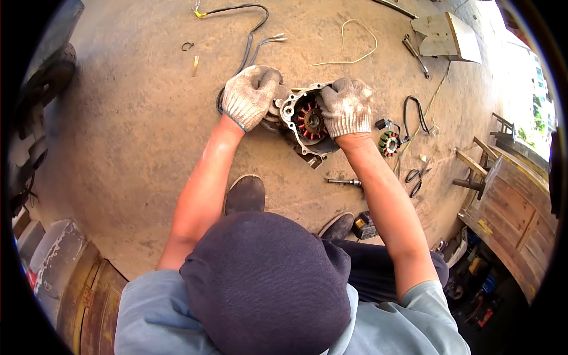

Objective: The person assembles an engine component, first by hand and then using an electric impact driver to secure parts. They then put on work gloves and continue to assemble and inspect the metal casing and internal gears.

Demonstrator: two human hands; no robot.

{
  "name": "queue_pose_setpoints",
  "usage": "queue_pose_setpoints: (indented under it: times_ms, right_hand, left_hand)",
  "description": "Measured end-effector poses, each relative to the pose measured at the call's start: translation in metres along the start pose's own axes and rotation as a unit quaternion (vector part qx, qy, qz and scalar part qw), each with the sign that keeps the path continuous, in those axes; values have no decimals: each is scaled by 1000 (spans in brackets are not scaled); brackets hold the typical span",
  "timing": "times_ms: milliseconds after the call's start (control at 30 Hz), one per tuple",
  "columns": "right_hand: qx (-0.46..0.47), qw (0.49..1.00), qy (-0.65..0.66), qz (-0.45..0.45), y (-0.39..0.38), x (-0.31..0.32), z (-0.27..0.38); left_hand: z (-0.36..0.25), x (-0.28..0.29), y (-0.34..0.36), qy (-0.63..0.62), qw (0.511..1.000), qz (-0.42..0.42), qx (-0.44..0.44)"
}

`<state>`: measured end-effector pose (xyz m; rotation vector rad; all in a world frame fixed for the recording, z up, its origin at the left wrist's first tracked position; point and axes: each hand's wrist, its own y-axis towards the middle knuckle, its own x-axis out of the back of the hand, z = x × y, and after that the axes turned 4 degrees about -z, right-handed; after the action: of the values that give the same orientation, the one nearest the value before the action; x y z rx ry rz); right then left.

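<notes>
While both gloved hands bear on it, the work piece lies on the bare concrete floor ahead of the person's shoes.

Work piece: metal engine side cover (299, 115), pale grey, open face up, resting on the concrete floor (136, 130).
Inside the cover: a round stator (311, 121) with red-brown coil windings set about a dark centre.
Left hand (251, 94): in a knit work glove, fingers curled over the left edge of the cover and closed on it.
Right hand (346, 106): in a matching glove, fingers folded down over the upper right rim of the cover, clamped on it.
Hand spacing: apart, one at each side of the cover, the stator showing between them.
Black cable (251, 32): runs from behind the left hand up the floor to a yellow-tipped end.
Second stator (389, 142): loose, green and red windings, just right of the right wrist, with a black lead (414, 109) looped above it.
Socket driver bit (344, 181): lying flat, near the right forearm.
Pliers (415, 177): dark handles, right of the bit.
White wire (355, 41): curved loop, well above the cover.
Wooden cart (512, 201): at the right edge, well apart from the work.
Shoes (245, 194): dark, just below the cover.
</notes>
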<state>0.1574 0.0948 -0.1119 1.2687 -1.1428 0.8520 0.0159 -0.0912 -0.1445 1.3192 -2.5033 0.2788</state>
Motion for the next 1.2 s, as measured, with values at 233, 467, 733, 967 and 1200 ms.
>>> queue_pose_setpoints:
  times_ms: [233,467,733,967,1200]
  right_hand:
    - [8,993,-68,93,12,-9,2]
    - [-59,988,140,-10,4,0,-14]
    - [-494,771,402,-16,-22,27,-46]
    - [-449,855,190,176,-72,-38,-89]
    - [-456,842,243,156,-67,-25,-90]
  left_hand:
    - [0,1,1,25,1000,-4,1]
    - [-9,0,7,43,998,-2,38]
    - [15,-6,10,0,997,19,74]
    - [31,-3,10,-48,997,37,40]
    - [33,-2,9,-26,998,48,26]
